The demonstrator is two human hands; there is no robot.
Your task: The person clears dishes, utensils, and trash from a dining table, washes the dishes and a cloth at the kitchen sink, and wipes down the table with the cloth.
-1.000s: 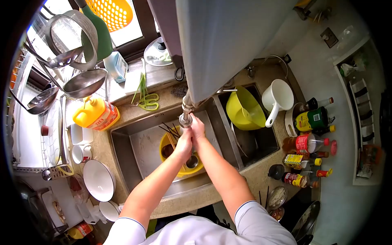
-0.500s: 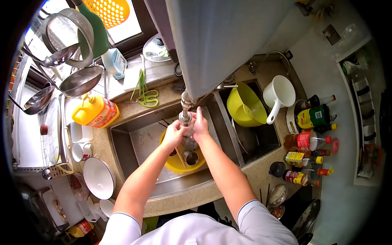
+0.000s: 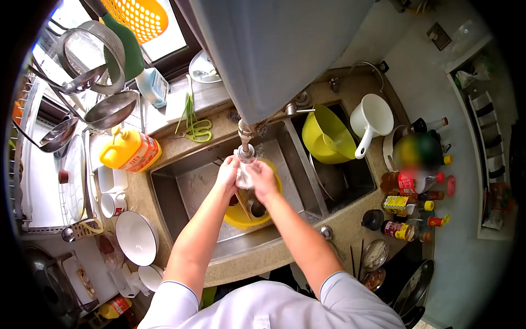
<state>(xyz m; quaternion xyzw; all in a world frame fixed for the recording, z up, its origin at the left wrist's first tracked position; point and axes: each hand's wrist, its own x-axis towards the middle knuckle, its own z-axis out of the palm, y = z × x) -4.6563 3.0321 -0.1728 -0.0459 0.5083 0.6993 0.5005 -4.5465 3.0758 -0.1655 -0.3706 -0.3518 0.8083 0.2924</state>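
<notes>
The faucet [image 3: 247, 153] hangs over the left sink compartment [image 3: 194, 189], and just under its metal tip we see both hands drawn close together. The left fingers [image 3: 232, 164] bend inward beside the tip; the right fingers [image 3: 256, 172] face them, a little nearer. Between them is a clear, whitish patch, and we cannot tell whether it is water or a see-through object, nor whether the fingers pinch anything.

Below the hands, we find a yellow basin [image 3: 241, 221] standing in the same compartment, with a metal cup [image 3: 256, 207] and a wooden-coloured stick inside it. To the right, in the darker compartment, a yellow-green tub [image 3: 326, 137] sits tilted, and a white dipper [image 3: 373, 116] lies beside it at the far right.

Farther out on the left, we note a yellow jug [image 3: 131, 151] with a red label, then a white mug [image 3: 113, 204] and a white bowl [image 3: 136, 238] nearer to us. Green-handled scissors [image 3: 198, 131] lie beyond the sink. Along the right of the stone surface [image 3: 350, 222] we see a group of bottles [image 3: 399, 204], one of them blurred, and nearer still a clear bowl [image 3: 376, 255] with pale contents.
</notes>
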